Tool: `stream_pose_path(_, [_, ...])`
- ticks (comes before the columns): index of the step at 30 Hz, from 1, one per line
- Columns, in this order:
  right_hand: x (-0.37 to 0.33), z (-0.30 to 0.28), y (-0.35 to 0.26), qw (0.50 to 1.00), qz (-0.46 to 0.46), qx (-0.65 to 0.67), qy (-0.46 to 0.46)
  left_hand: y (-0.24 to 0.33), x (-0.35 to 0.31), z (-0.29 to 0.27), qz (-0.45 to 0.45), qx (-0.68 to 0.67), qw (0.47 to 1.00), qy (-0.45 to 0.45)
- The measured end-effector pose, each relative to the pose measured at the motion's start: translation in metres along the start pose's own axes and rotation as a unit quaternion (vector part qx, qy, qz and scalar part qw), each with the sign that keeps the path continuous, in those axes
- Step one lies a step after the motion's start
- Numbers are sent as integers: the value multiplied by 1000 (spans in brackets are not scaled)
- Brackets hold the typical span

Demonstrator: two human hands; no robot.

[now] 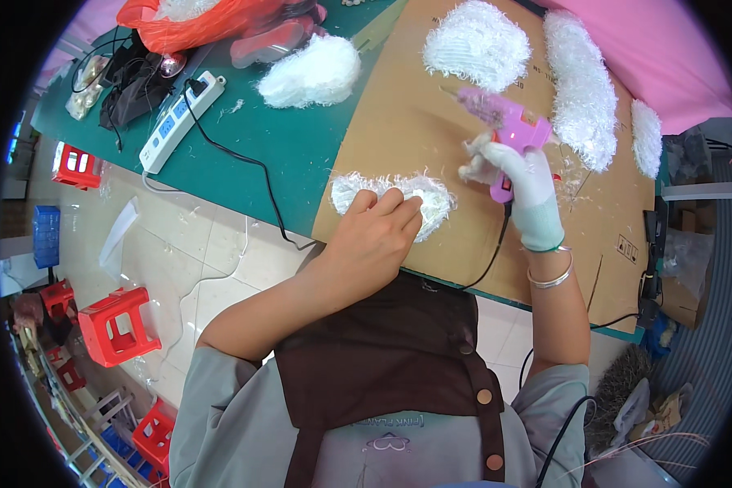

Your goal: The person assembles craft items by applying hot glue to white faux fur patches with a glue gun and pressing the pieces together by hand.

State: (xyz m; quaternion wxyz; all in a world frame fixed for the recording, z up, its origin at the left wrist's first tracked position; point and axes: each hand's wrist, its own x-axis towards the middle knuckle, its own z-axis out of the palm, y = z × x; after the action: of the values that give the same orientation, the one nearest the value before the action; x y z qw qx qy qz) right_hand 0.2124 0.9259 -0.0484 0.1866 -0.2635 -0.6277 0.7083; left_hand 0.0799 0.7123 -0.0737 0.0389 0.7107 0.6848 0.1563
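My right hand [522, 179], in a white glove, is wrapped round the handle of a pink-purple hot glue gun [512, 122]. Its nozzle points to the upper left, over the cardboard and below a shaggy white piece [477, 45]. Bare and with fingers bent, my left hand [380, 236] grips a small white fluffy piece [437, 203] near the cardboard's front edge. The fingertips cover part of that piece, and the thumb is hidden. From the gun's handle a black cord [490, 264] runs down past the table edge.
Brown cardboard [398, 106] covers the right of the green table [260, 138]. Further white fluffy pieces [581, 89] lie at the right, and a white bundle [313, 73] lies left. A power strip [181, 122], an orange-red bag [195, 28] and black cables sit left. Red stools [118, 325] stand on the floor.
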Motion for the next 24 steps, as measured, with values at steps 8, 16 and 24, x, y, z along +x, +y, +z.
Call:
stream_pose_path(8, [-5, 37, 25, 999, -3, -23, -26, 1, -1, 4, 0, -8, 1000, 28])
stream_pose_path(16, [4, 30, 22, 999, 13, -44, -13, 1, 1, 3, 2, -8, 1000, 19])
stream_pose_path(24, [-12, 22, 14, 999, -13, 22, 35, -1, -1, 1, -5, -14, 1000, 10])
